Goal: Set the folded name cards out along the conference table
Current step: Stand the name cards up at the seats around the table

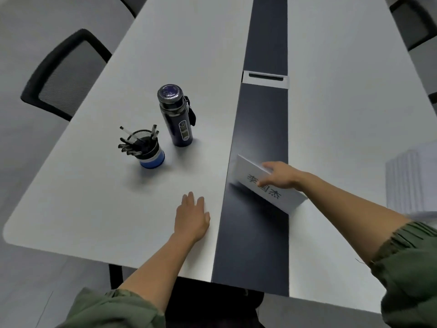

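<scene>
White laminate covered the table point(165, 55), and a dark strip point(260, 126) ran down its middle from near to far. I saw the folded name card point(267, 185) at the near end, lying across the right edge of that strip with its printed face turned toward me. My right hand point(281, 176) pinched it, fingers over the top fold and thumb on the lettered face. I could not tell whether its lower edges touched the surface. My left hand point(191, 216) lay flat and relaxed on the table, just left of the strip, holding nothing. Farther left stood a dark blue bottle point(176, 117) and, just beside it, a mesh pen cup point(146, 147) full of pens. A stack of white sheets point(411, 181) sat at the right edge.
</scene>
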Action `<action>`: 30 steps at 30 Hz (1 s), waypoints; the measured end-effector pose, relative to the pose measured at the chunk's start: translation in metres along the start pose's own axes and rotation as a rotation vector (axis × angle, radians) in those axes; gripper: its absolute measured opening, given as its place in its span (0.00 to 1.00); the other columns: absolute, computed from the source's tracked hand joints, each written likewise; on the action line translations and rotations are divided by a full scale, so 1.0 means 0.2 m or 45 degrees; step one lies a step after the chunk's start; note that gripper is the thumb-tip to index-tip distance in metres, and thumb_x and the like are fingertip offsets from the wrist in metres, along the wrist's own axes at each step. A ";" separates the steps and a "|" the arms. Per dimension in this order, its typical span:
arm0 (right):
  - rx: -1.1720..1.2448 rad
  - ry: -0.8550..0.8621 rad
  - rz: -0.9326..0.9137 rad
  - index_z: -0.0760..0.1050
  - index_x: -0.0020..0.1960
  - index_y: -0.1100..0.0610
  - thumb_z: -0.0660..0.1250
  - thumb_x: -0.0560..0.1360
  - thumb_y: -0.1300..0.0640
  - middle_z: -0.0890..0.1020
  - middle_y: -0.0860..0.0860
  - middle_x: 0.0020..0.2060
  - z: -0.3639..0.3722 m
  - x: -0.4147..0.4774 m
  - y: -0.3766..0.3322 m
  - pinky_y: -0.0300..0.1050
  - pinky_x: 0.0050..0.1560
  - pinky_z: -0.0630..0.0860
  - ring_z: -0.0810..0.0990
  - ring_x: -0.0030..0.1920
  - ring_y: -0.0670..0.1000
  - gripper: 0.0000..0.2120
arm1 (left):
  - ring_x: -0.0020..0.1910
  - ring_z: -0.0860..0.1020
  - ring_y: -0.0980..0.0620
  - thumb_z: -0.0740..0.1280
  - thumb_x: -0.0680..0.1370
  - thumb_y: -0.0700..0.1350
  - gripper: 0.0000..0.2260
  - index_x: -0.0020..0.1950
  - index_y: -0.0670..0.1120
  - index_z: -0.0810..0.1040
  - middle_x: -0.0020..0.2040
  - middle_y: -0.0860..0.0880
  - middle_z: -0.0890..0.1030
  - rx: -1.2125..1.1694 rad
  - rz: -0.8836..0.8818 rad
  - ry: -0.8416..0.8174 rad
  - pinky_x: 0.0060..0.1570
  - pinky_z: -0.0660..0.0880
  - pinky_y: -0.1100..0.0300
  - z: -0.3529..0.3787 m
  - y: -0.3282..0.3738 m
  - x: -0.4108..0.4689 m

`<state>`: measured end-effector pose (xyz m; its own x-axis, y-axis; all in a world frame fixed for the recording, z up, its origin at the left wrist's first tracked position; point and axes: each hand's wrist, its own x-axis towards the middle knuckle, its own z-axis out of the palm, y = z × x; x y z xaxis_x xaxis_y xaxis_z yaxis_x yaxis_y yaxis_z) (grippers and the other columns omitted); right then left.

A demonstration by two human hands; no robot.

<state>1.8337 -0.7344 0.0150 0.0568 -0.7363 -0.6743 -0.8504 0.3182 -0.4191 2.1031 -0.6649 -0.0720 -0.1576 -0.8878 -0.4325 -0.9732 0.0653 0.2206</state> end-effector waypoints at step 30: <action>-0.456 0.488 -0.077 0.70 0.70 0.47 0.65 0.77 0.58 0.78 0.53 0.63 -0.11 0.26 0.08 0.51 0.56 0.73 0.78 0.57 0.57 0.22 | 0.78 0.48 0.41 0.44 0.80 0.59 0.30 0.78 0.46 0.56 0.79 0.40 0.51 0.129 -0.078 0.287 0.75 0.47 0.43 0.31 -0.01 0.16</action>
<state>1.8107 -0.7813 -0.0131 -0.0268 -0.9339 -0.3564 -0.9807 0.0936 -0.1716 2.0897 -0.6648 -0.1403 -0.0674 -0.9698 -0.2343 -0.9934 0.0433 0.1063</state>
